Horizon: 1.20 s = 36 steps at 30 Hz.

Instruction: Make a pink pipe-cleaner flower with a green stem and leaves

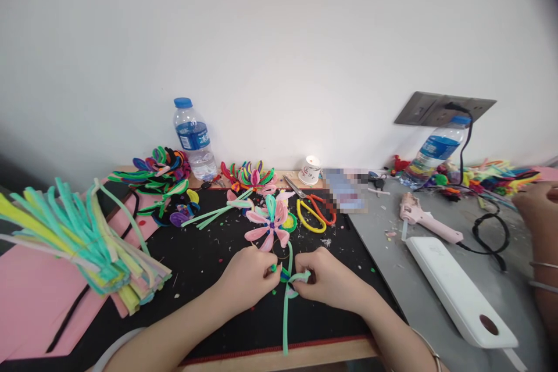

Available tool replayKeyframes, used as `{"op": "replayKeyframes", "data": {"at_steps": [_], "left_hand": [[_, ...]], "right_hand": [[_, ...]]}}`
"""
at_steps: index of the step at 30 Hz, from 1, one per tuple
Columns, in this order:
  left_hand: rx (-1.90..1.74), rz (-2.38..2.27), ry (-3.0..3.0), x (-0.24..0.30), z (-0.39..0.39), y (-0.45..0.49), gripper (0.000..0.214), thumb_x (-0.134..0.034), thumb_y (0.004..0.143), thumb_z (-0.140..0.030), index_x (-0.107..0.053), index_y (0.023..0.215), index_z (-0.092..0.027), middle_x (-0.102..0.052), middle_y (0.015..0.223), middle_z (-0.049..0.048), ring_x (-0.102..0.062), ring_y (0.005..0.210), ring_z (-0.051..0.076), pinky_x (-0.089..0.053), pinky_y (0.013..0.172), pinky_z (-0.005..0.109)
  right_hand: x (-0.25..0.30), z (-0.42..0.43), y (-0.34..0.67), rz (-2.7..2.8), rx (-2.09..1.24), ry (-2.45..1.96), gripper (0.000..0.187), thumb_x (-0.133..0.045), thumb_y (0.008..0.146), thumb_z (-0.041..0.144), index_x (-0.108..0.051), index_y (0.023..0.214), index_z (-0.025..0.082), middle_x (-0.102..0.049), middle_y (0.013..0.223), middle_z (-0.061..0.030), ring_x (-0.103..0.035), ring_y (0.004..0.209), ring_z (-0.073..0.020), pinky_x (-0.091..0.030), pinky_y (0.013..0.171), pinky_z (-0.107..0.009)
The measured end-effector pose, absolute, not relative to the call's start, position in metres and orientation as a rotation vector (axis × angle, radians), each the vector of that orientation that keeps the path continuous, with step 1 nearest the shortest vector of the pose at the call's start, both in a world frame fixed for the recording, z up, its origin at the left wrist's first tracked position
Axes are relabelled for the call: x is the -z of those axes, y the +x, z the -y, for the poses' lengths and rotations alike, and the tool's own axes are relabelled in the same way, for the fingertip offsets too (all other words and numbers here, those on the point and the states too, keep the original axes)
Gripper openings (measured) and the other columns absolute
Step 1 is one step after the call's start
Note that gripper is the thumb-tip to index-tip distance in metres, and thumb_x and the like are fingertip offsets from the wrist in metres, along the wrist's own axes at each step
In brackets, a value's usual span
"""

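Observation:
My left hand (pixel 250 276) is closed in a pinch on a small green and dark blue pipe cleaner piece (pixel 284 274). Facing it, my right hand (pixel 332 280) pinches a curled mint-green pipe cleaner (pixel 300 276). Between both hands a long mint-green pipe cleaner stem (pixel 285 322) runs down towards the table's front edge. Just beyond my fingers lies a pipe cleaner flower (pixel 269 228) with pink petals and one mint petal; whether it joins the stem is unclear. My fingers partly hide the piece where the strands cross.
Pipe cleaner bundles (pixel 87 244) lie left on pink sheets (pixel 39 308). Scissors (pixel 311 209), a paper cup (pixel 310 171) and a water bottle (pixel 194 139) stand or lie behind. At right are a glue gun (pixel 429 222), a white case (pixel 462 290) and another person's arm (pixel 543 232).

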State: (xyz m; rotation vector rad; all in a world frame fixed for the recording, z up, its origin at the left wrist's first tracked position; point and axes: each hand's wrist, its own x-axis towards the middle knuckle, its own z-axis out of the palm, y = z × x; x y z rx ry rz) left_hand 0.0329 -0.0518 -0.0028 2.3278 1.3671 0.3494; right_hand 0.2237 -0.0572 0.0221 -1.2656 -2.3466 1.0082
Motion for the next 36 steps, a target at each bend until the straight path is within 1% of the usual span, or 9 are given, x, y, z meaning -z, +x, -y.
{"op": "replayKeyframes", "data": {"at_steps": [9,14,21,27,32,36], "left_hand": [[-0.349,-1.374,2.334,0.001,0.052,0.034,0.031,-0.044,0.078,-0.025,-0.040,0.049,-0.018,-0.043,0.045,-0.0014,-0.038,0.049,0.012,-0.018,0.052,0.026],[-0.367,-1.369,2.326,0.000,0.053,0.032,0.030,-0.044,0.078,-0.024,-0.039,0.048,-0.018,-0.044,0.045,-0.0016,-0.039,0.048,0.012,-0.019,0.051,0.026],[-0.414,-1.350,2.175,-0.007,0.055,0.031,0.031,-0.046,0.079,-0.031,-0.038,0.051,-0.018,-0.046,0.045,-0.0030,-0.041,0.043,0.010,-0.022,0.046,0.023],[-0.423,-1.409,2.146,-0.009,0.054,0.030,0.029,-0.047,0.078,-0.034,-0.046,0.055,-0.018,-0.054,0.049,-0.0011,-0.047,0.045,0.011,-0.023,0.047,0.023],[-0.381,-1.411,2.227,-0.007,0.052,0.031,0.029,-0.046,0.080,-0.032,-0.046,0.054,-0.018,-0.051,0.049,-0.0016,-0.045,0.047,0.012,-0.022,0.048,0.024],[-0.358,-1.412,2.286,-0.003,0.053,0.032,0.030,-0.044,0.080,-0.030,-0.044,0.053,-0.018,-0.049,0.048,-0.0013,-0.044,0.050,0.012,-0.022,0.051,0.025]], "right_hand": [[-0.022,0.057,0.223,2.341,-1.017,-1.281,0.015,-0.055,0.064,0.010,-0.043,0.056,0.016,-0.037,0.049,0.0092,-0.031,0.046,-0.0034,-0.022,0.043,-0.015],[-0.022,0.057,0.223,2.344,-1.015,-1.275,0.016,-0.055,0.064,0.010,-0.042,0.057,0.016,-0.037,0.049,0.0094,-0.031,0.046,-0.0032,-0.022,0.044,-0.015],[-0.022,0.057,0.224,2.348,-0.992,-1.276,0.016,-0.055,0.066,0.012,-0.042,0.058,0.016,-0.038,0.050,0.0093,-0.033,0.047,-0.0032,-0.023,0.045,-0.015],[-0.024,0.058,0.224,2.349,-1.013,-1.281,0.012,-0.054,0.067,0.013,-0.045,0.060,0.017,-0.040,0.051,0.0084,-0.035,0.048,-0.0044,-0.024,0.045,-0.016],[-0.023,0.058,0.224,2.360,-0.990,-1.287,0.011,-0.055,0.065,0.012,-0.046,0.059,0.017,-0.042,0.051,0.0078,-0.036,0.048,-0.0051,-0.026,0.047,-0.017],[-0.020,0.058,0.225,2.360,-1.003,-1.304,0.007,-0.054,0.066,0.013,-0.050,0.062,0.017,-0.046,0.053,0.0064,-0.041,0.049,-0.0062,-0.028,0.048,-0.017]]}}
